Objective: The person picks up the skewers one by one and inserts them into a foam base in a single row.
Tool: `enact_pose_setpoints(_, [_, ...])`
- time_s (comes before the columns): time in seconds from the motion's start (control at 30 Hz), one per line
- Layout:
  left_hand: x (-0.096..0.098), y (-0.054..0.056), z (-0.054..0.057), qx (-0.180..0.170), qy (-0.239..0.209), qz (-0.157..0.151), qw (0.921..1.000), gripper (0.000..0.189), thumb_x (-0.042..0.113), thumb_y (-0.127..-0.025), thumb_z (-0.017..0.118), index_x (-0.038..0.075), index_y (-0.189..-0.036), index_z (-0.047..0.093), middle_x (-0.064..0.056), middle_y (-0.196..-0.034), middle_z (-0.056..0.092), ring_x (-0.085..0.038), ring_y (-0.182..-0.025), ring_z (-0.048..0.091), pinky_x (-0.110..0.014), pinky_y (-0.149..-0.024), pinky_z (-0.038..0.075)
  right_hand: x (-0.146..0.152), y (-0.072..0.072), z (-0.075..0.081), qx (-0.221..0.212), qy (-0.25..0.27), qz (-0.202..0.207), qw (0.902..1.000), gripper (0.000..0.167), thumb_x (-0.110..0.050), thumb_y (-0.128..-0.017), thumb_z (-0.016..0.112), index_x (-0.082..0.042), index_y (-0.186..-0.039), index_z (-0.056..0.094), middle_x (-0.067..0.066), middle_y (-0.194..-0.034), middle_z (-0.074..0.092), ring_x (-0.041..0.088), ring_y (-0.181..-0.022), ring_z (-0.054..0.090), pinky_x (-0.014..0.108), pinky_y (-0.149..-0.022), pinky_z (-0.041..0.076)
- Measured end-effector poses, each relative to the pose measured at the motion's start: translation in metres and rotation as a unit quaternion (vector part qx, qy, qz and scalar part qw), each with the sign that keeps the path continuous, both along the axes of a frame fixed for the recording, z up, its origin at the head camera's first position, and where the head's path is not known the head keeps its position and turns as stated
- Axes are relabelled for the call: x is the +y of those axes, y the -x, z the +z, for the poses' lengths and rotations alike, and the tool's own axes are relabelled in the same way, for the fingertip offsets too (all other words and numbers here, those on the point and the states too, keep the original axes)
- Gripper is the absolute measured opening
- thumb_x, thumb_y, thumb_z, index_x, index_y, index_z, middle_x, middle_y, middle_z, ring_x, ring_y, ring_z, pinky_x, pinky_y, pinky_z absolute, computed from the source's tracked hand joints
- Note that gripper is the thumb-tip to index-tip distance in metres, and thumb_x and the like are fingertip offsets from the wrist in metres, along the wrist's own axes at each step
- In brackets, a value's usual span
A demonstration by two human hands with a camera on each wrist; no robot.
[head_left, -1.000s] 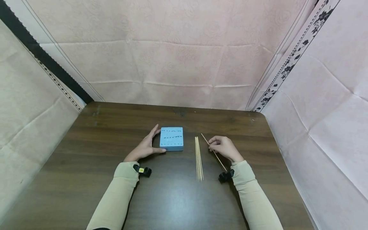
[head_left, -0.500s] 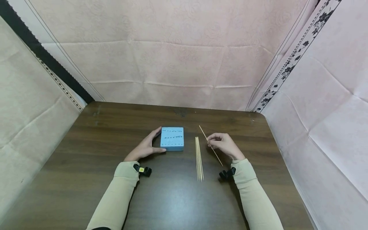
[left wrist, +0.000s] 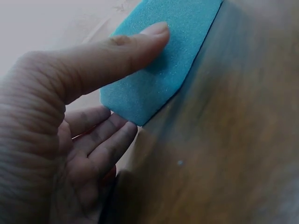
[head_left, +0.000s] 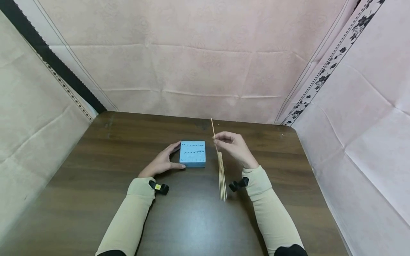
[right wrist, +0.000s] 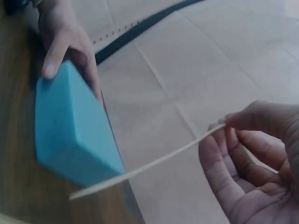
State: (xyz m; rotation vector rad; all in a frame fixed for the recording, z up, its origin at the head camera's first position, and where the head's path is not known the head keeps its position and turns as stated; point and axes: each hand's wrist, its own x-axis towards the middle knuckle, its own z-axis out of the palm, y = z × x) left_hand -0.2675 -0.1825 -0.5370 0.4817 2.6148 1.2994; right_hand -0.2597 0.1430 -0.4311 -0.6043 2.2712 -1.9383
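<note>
So, far left: pale cloth (head_left: pixel 29 106), then a dark band (head_left: pixel 51 58) running diagonally down to the corner of the brown wood-grain desk (head_left: pixel 118 156). Pale green left sleeve (head_left: pixel 128 217), small black wrist camera (head_left: pixel 164 189) at the cuff. Left-hand grip (head_left: pixel 162 163) fairly wide, holding the blue block (head_left: pixel 192 152) at its left end: thumb on the near face, fingers at the opposite side, seen in both wrist views. Block sits on the desk, left of the skewers, rows of small dark marks on top. Behind it all, pinkish creased back cloth (head_left: pixel 192 71). Just right of the block, apart from it, a bundle of thin wooden skewers (head_left: pixel 222 177) lying lengthwise on the desk, spreading slightly toward the person. Right-hand grip (head_left: pixel 232 146) narrow, thumb and fingertips pinching a single skewer (right wrist: pixel 154 163), tilted, its lower end near the bundle's far end in the head view; can't tell if they touch. Right wrist view has its free end overlapping the block; contact unclear. Then black right wrist camera (head_left: pixel 234 186), pale green right sleeve (head_left: pixel 272 209). Far right: dark floral border (head_left: pixel 323 78), whitish cloth (head_left: pixel 368 117)
</note>
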Motion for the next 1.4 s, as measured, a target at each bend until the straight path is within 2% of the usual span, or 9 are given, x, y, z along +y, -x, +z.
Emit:
enact_pose_setpoints(0.17, [0.0, 0.0, 0.0, -0.006, -0.001, 0.003, 1.0, 0.117, 0.061, -0.066, 0.088, 0.029, -0.16, 0.025, -0.002, -0.163, 0.03, -0.028, -0.151, 0.023, -0.062, -0.117, 0.017, -0.033, 0.007, 0.009, 0.03, 0.047, 0.022, 0.9982, 0.019, -0.004, -0.096, 0.068, 0.008, -0.111, 0.066, 0.027, -0.11, 0.069, 0.041, -0.098, 0.069, 0.043, -0.084, 0.058])
enact_pose_setpoints(0.33, [0.0, 0.0, 0.001, -0.011, 0.0, 0.002, 0.9999, 0.116, 0.062, -0.068, 0.087, 0.03, -0.16, 0.025, -0.001, -0.163, 0.029, -0.026, -0.15, 0.024, -0.061, -0.117, 0.017, -0.062, 0.008, 0.007, 0.07, 0.044, 0.03, 0.9961, 0.014, -0.009, -0.096, 0.069, 0.001, -0.107, 0.069, 0.022, -0.107, 0.072, 0.041, -0.095, 0.069, 0.053, -0.086, 0.055])
enact_pose_setpoints(0.57, [-0.001, -0.001, 0.002, -0.006, -0.008, 0.0, 1.0, 0.112, 0.06, -0.07, 0.086, 0.031, -0.16, 0.026, -0.001, -0.163, 0.03, -0.027, -0.15, 0.024, -0.062, -0.116, 0.021, -0.087, 0.006, -0.004, 0.136, -0.014, 0.01, 0.9905, 0.009, -0.022, -0.096, 0.072, -0.016, -0.103, 0.072, -0.002, -0.098, 0.074, 0.02, -0.088, 0.071, 0.034, -0.079, 0.057])
enact_pose_setpoints(0.9, [-0.003, 0.0, 0.0, -0.001, -0.011, -0.007, 0.9999, 0.113, 0.059, -0.069, 0.087, 0.028, -0.16, 0.027, -0.003, -0.162, 0.032, -0.027, -0.149, 0.027, -0.062, -0.116, 0.019, -0.088, 0.004, -0.008, 0.151, -0.023, -0.005, 0.9883, 0.008, -0.021, -0.096, 0.071, -0.017, -0.102, 0.072, -0.005, -0.098, 0.074, 0.014, -0.088, 0.071, 0.032, -0.08, 0.057])
enact_pose_setpoints(1.13, [-0.003, -0.001, 0.001, -0.006, -0.011, -0.005, 0.9999, 0.112, 0.058, -0.07, 0.087, 0.028, -0.16, 0.027, -0.002, -0.161, 0.033, -0.025, -0.149, 0.028, -0.061, -0.117, 0.019, -0.083, 0.003, -0.005, 0.152, -0.014, -0.003, 0.9882, 0.009, -0.017, -0.096, 0.071, -0.009, -0.102, 0.072, 0.003, -0.098, 0.075, 0.027, -0.087, 0.072, 0.035, -0.08, 0.058])
enact_pose_setpoints(1.27, [-0.002, -0.001, 0.001, -0.007, -0.012, -0.005, 0.9999, 0.113, 0.058, -0.07, 0.087, 0.027, -0.16, 0.026, -0.002, -0.161, 0.033, -0.025, -0.149, 0.027, -0.06, -0.117, 0.019, -0.078, 0.005, -0.011, 0.149, -0.018, -0.006, 0.9887, 0.008, -0.02, -0.096, 0.071, -0.014, -0.101, 0.071, 0.0, -0.098, 0.075, 0.025, -0.088, 0.072, 0.033, -0.081, 0.058])
enact_pose_setpoints(1.4, [-0.003, 0.0, 0.001, -0.003, -0.008, -0.009, 0.9999, 0.114, 0.058, -0.07, 0.087, 0.027, -0.161, 0.025, -0.003, -0.162, 0.032, -0.026, -0.15, 0.026, -0.06, -0.117, 0.018, -0.074, 0.004, -0.012, 0.144, -0.009, -0.006, 0.9895, 0.007, -0.018, -0.096, 0.071, -0.014, -0.102, 0.071, 0.002, -0.099, 0.075, 0.036, -0.09, 0.071, 0.033, -0.081, 0.058])
